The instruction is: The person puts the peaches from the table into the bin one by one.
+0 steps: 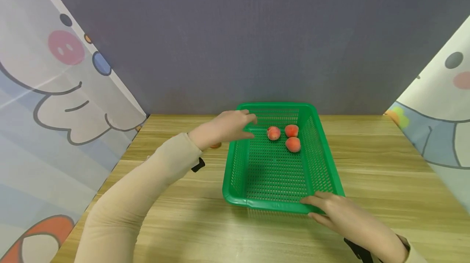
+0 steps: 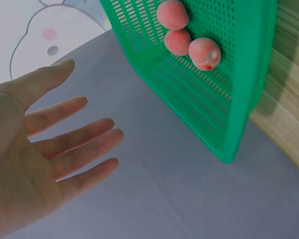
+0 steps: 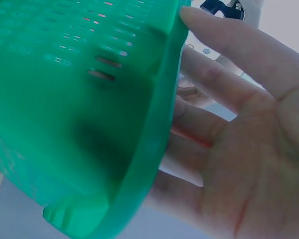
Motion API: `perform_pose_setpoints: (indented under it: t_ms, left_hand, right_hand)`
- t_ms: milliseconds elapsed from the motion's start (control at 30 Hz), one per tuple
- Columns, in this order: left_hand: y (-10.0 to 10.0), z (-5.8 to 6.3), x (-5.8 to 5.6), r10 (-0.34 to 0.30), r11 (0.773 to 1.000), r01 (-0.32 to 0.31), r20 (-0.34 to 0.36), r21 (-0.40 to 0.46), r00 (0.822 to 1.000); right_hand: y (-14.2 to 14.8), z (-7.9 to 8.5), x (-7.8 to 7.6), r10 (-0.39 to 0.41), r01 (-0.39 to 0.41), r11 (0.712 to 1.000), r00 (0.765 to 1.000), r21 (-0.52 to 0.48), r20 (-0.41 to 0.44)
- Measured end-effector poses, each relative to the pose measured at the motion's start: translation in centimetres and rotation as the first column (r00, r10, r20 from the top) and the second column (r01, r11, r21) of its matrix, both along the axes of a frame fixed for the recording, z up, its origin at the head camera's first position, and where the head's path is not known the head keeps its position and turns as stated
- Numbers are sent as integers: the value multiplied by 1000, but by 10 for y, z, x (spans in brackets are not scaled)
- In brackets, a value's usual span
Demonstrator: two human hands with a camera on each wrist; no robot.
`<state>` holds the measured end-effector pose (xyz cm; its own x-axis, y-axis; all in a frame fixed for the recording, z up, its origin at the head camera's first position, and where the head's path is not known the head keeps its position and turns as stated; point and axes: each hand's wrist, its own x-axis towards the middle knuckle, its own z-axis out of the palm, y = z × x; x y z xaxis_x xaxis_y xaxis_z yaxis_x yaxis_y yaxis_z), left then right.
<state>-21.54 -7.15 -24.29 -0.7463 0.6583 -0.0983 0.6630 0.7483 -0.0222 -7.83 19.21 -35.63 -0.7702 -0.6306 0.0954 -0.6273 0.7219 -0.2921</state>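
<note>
A green plastic basket (image 1: 277,205) with slotted walls stands on the wooden table. Three reddish peaches lie together towards its far right part: one peach (image 1: 273,133) to the left, another peach (image 1: 291,131) at the back and a third peach (image 1: 293,144) in front. Over the basket's far left rim hovers my left hand (image 1: 235,125), fingers spread and nothing in them; the left wrist view shows its bare palm (image 2: 20,184). At the near right corner my right hand (image 1: 335,210) holds the rim, its thumb (image 3: 229,42) on the outside and fingers over the edge.
A small orange-brown thing (image 1: 216,145) lies left of the basket, mostly hidden by my left arm. Behind the table (image 1: 367,157) rises a grey wall (image 1: 257,43). Cartoon-printed sheets (image 1: 36,104) flank both sides.
</note>
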Motion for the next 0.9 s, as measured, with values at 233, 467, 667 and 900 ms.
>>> perform_pose_setpoints:
  t_ms: [233,467,667,900]
  left_hand:
    - [-26,-5,3,41,997,-40,-24,71,999]
    - [-51,-12,4,62,980,-55,-31,189,998]
    - [-66,-16,8,95,964,-90,-7,249,995]
    - [-83,-24,15,109,958,-99,-21,270,994]
  right_hand:
    - [-1,1,1,-10,10,1000,1000,5,14]
    - [-1,1,1,-20,20,1000,999,3,29]
    - [0,1,1,-18,18,1000,1000,0,23]
    - [-1,1,1,-17,17,1000,1000,1,22]
